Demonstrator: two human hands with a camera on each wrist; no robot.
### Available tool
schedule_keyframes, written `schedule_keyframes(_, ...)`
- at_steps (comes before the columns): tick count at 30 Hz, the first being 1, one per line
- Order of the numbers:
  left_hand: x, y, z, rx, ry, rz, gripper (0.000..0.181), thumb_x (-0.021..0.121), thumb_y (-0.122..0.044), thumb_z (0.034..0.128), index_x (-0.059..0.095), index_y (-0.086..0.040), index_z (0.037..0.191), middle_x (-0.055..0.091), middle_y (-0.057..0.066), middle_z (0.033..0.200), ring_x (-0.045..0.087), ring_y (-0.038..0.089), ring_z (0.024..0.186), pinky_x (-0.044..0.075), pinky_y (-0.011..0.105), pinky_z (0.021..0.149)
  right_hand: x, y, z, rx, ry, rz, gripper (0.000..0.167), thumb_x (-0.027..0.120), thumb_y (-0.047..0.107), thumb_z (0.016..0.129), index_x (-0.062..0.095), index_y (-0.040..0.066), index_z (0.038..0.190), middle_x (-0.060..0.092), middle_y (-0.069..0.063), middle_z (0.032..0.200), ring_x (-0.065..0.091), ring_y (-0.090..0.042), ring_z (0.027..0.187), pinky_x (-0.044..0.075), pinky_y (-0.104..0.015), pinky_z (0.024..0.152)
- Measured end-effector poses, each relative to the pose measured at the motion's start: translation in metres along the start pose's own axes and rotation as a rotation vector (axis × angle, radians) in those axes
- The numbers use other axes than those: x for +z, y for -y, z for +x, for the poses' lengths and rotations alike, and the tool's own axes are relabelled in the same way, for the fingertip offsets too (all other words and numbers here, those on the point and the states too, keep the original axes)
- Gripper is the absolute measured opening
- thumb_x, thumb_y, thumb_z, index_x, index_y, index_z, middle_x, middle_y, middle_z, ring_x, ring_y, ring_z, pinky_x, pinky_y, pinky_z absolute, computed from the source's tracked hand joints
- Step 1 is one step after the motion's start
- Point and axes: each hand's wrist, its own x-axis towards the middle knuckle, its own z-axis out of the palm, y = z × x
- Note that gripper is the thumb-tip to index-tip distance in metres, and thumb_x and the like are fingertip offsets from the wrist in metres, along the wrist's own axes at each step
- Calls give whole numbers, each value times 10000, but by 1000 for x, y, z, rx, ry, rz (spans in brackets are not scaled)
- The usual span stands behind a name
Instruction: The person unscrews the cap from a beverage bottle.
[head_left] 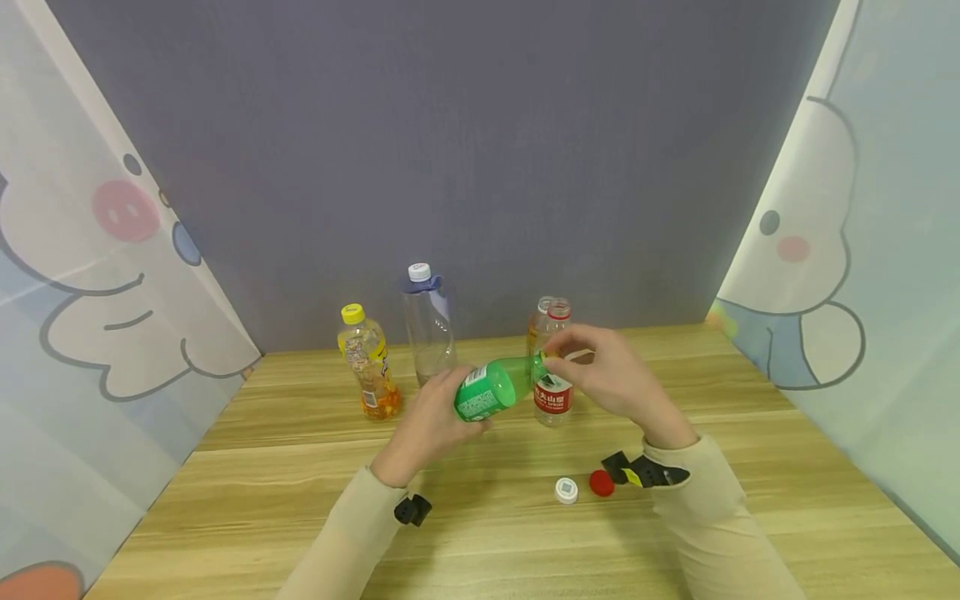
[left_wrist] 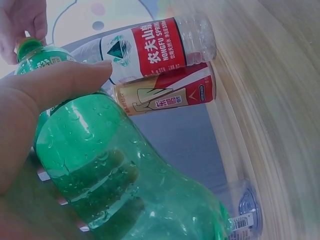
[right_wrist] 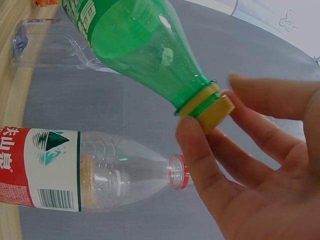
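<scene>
My left hand (head_left: 437,419) grips a green plastic bottle (head_left: 491,392) round its body, and the bottle lies tilted, its neck toward the right. Drops cling inside its clear green wall in the left wrist view. My right hand (head_left: 600,367) holds the yellow cap (right_wrist: 216,114) at the bottle's mouth between its fingers. Green neck shows between this cap and the yellow ring below it. Just behind the neck stands an uncapped clear water bottle (head_left: 552,398) with a red and white label. A red and gold drink container (left_wrist: 167,90) is partly hidden behind that bottle.
A white cap (head_left: 566,491) and a red cap (head_left: 602,483) lie on the wooden table (head_left: 480,542) near my right sleeve. At the left stand a yellow-capped bottle (head_left: 369,367) with orange liquid and a tall clear bottle (head_left: 430,329) with a white cap. A grey panel (head_left: 465,167) rises behind.
</scene>
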Motion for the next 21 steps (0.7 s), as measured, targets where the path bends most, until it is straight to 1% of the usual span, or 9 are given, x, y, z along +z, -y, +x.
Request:
schedule_keyframes(2, 0, 0, 0, 0, 3, 4, 651, 943, -200, 691, 628, -132, 1257, 672, 53, 1141, 629, 233, 989, 541, 452, 827, 1, 0, 1, 6, -20, -6, 100, 725, 162, 951, 738, 90, 1019, 724, -23, 1003, 666, -227, 979, 564, -424, 849)
schedule_keyframes(4, 0, 0, 0, -1, 8, 12, 656, 941, -209, 692, 626, -143, 1263, 674, 48, 1139, 631, 232, 991, 542, 452, 821, 2, 0, 1, 10, -39, -12, 99, 723, 181, 957, 739, 92, 996, 726, -17, 977, 668, -217, 955, 563, -413, 832)
schedule_keyframes(8, 1, 0, 1, -9, 16, 29, 669, 939, -235, 694, 619, -156, 1276, 673, 42, 1138, 633, 228, 988, 545, 450, 797, 3, 0, 1, 13, -56, -7, 130, 727, 147, 948, 727, 52, 1036, 724, -41, 978, 669, -223, 939, 563, -406, 824)
schedule_keyframes(13, 2, 1, 1, -4, 7, 25, 667, 940, -230, 689, 623, -149, 1270, 675, 41, 1130, 637, 220, 974, 547, 441, 794, 1, -2, 2, 26, -38, 2, 221, 743, 139, 928, 705, 6, 1100, 718, -77, 996, 669, -243, 950, 566, -435, 853)
schedule_keyframes(18, 0, 1, 1, 11, 2, 7, 648, 945, -214, 681, 636, -157, 1248, 676, 22, 1113, 633, 203, 963, 543, 420, 808, -1, -3, 1, 43, 0, -9, 237, 756, 166, 918, 715, 37, 1113, 715, -63, 1013, 658, -239, 972, 563, -442, 858)
schedule_keyframes(21, -1, 1, 1, 9, 0, 6, 646, 949, -209, 677, 640, -159, 1242, 676, 18, 1114, 631, 202, 967, 541, 424, 811, -2, -2, 0, 50, 11, -14, 251, 764, 198, 912, 724, 63, 1119, 718, -53, 1030, 657, -243, 994, 559, -444, 844)
